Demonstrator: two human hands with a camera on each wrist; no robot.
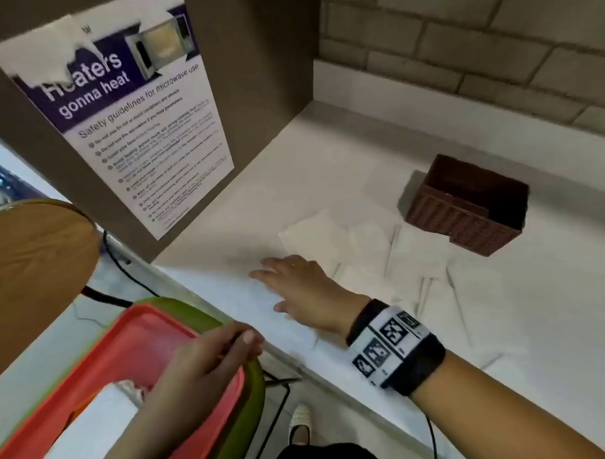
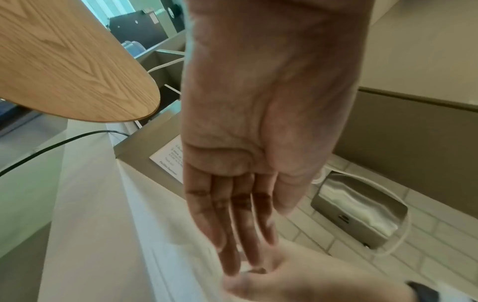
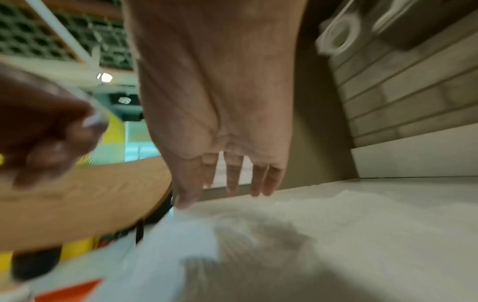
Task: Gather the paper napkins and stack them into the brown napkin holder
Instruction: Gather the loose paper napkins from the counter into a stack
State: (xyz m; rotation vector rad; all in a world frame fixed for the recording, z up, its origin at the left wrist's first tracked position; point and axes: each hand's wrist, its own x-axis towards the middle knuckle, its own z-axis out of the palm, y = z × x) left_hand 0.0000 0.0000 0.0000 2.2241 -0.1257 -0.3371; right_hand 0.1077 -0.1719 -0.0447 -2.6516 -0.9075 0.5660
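Observation:
The brown woven napkin holder [image 1: 465, 206] stands on the white counter [image 1: 554, 306], and what shows of its inside is dark. Several white paper napkins [image 1: 418, 249] lie flat and overlapping in front of it and to its left; one napkin [image 1: 311, 239] is furthest left. My right hand [image 1: 272, 282] hovers low over the counter's front edge just left of the napkins, fingers [image 3: 232, 179] straight and spread, holding nothing. My left hand [image 1: 229, 341] is below the counter edge over the trays, its fingers [image 2: 232, 235] straight and holding nothing.
A brown panel with a microwave safety poster [image 1: 136, 125] walls off the counter's left side. A brick wall [image 1: 476, 51] runs behind. Stacked red and green trays [image 1: 161, 337], a round wooden top [image 1: 32, 280] and a black cable [image 1: 124, 270] sit lower left.

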